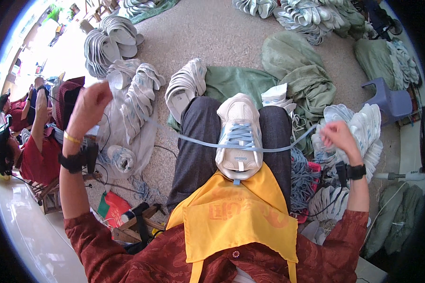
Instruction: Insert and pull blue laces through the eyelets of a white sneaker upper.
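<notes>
A white sneaker [240, 111] rests on my lap between my thighs, its toe pointing away from me. Light blue shoelace [241, 134] crosses its tongue in several rows, and two long ends stretch out sideways. My left hand [90, 104] is raised high at the left, fingers curled closed; one lace end rises toward it and blurs against the pale background. At the right, my right hand [337, 137] pinches the other lace end at its fingertips. Both hands are well apart from the shoe. A yellow apron [236, 217] covers my lap below the heel.
Stacked white shoe parts [139, 94] stand on the floor at the left, with more stacks [359, 127] at the right. Blue laces [303, 177] hang over a pink-red holder beside my right knee. Green sacks [293, 61] and a grey-blue stool [387, 101] lie beyond. Other people [35, 151] sit at far left.
</notes>
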A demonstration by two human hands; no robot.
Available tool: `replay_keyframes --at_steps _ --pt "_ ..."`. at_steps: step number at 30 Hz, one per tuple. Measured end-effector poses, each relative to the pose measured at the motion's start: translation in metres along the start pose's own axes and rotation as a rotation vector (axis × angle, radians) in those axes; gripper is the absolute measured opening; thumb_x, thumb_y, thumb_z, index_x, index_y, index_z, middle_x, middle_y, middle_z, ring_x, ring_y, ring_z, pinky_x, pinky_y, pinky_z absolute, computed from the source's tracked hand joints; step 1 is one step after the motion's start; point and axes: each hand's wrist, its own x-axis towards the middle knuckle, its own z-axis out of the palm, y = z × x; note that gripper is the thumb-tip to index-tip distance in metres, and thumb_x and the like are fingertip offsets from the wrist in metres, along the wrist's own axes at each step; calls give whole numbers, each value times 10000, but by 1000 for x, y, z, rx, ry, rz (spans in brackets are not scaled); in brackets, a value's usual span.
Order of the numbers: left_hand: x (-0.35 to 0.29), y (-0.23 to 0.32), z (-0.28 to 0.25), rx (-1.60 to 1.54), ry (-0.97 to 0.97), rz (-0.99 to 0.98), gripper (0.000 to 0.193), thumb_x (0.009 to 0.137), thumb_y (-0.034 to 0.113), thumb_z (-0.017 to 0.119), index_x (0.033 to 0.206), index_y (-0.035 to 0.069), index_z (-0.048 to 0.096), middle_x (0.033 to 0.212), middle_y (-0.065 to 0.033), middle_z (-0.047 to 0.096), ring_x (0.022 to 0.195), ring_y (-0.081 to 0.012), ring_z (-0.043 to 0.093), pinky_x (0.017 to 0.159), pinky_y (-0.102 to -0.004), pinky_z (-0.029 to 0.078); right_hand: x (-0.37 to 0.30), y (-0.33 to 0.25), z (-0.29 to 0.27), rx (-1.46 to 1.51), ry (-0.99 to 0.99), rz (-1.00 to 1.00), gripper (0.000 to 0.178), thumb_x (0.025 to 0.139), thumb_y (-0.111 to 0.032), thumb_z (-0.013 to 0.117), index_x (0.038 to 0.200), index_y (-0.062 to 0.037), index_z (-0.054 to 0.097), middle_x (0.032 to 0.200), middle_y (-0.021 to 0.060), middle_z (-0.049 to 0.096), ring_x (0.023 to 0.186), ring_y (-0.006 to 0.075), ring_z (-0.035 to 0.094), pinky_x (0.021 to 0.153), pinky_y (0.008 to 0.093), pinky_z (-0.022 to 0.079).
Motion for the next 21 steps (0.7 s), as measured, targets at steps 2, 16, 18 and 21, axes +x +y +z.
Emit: replay_keyframes --at_steps 2,16,18,21 --pt "25 15 -6 -79 181 -115 94 908 47 677 890 -27 623 693 -92 572 639 -142 535 634 -316 470 4 -39 -6 290 198 -191 181 1022 -140 634 981 3 736 809 51 717 635 115 663 598 262 556" --pt "-55 140 134 -1164 -746 -338 126 958 74 714 887 44 614 778 44 619 687 -39 584 607 -217 479 -46 -91 148 503 -144 -199 136 1005 -37 654 1072 49 735 1011 85 753 836 114 721 765 258 606" --pt "-53 151 134 -1218 -745 -306 122 986 69 695 903 35 612 814 23 646 692 -55 603 614 -223 497 -39 -86 159 408 -30 -404 112 985 -11 678 1055 50 741 975 72 754 835 106 721 765 243 602" --pt "-50 158 138 -1352 -652 -280 127 1000 68 693 922 23 603 869 -8 681 746 -71 647 664 -233 541 -38 -93 174 696 -14 -255 105 972 9 691 1057 53 734 966 75 753 840 115 731 773 247 611"
